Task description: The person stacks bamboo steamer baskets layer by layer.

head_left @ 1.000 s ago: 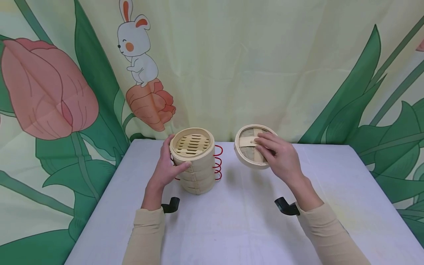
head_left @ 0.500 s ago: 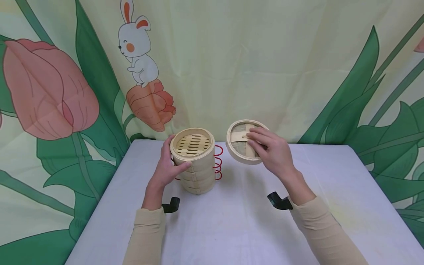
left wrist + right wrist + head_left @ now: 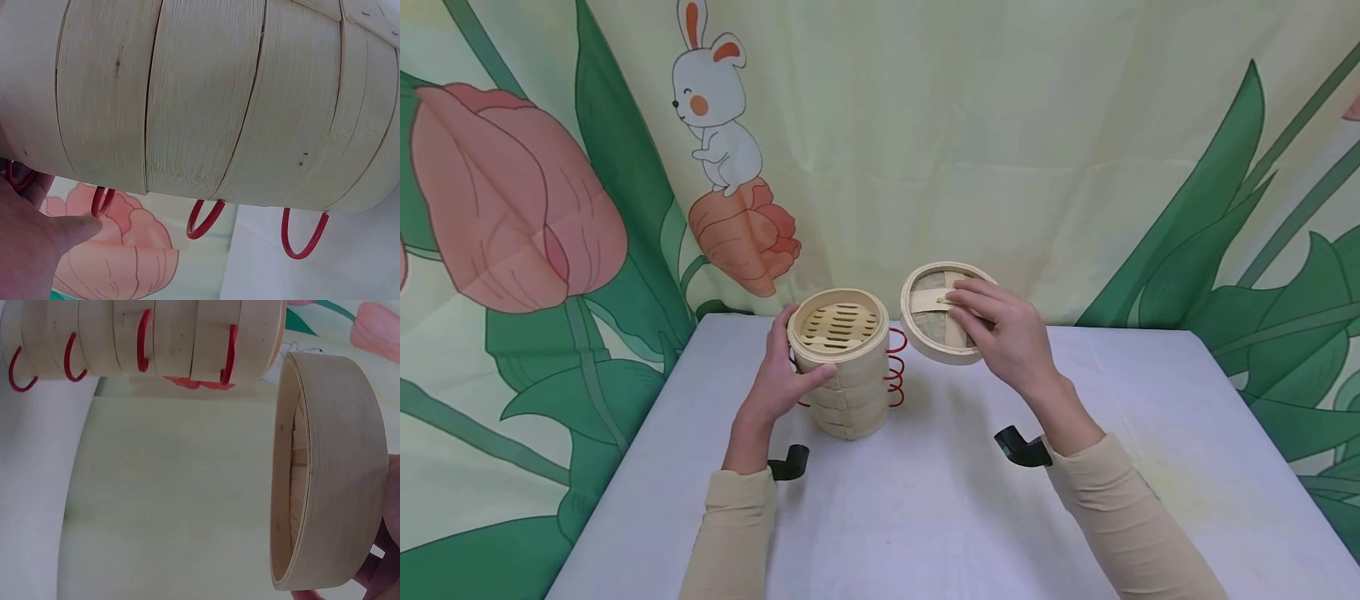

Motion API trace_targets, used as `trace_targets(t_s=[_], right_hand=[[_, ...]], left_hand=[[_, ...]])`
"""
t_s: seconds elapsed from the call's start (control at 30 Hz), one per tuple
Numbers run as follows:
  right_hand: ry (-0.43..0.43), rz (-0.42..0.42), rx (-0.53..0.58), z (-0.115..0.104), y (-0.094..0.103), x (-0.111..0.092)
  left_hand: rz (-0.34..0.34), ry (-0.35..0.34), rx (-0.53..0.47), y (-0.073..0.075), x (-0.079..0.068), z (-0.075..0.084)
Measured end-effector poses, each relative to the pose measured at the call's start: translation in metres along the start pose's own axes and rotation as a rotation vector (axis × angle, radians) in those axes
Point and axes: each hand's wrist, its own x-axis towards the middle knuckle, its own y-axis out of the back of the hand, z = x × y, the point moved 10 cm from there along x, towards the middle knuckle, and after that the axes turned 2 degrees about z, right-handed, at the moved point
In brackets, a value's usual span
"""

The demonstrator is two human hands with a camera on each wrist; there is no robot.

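A stack of round bamboo steamer baskets (image 3: pixel 850 404) stands toward the back of the white table, its slatted top tier uncovered. Red loops (image 3: pixel 303 237) stick out from its sides. My left hand (image 3: pixel 772 379) grips the stack near its top from the left, thumb across the front and the other fingers mostly hidden behind. To the right, my right hand (image 3: pixel 1011 337) pinches the woven bamboo lid (image 3: pixel 928 321) by the strap at its centre. The lid is held tilted in the air, beside and slightly above the top rim. In the right wrist view, a gap shows between lid and stack.
The white cloth-covered table (image 3: pixel 910 517) reaches back to a hanging curtain (image 3: pixel 1000 150) printed with a rabbit, tulips and leaves. A black camera mount (image 3: pixel 790 462) is on the left wrist, and another black mount (image 3: pixel 1022 447) is on the right.
My right hand has moved left and a little upward with the lid, bringing it closer to the stack. My left hand and the stack have stayed in place.
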Motion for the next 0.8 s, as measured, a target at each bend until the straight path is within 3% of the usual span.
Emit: trace_targets(t_s=[0.8], right_hand=[[-0.014, -0.011, 0.077, -0.02, -0.021, 0.017]], left_hand=[[0.009, -0.008, 0.025, 0.0, 0.0, 0.002]])
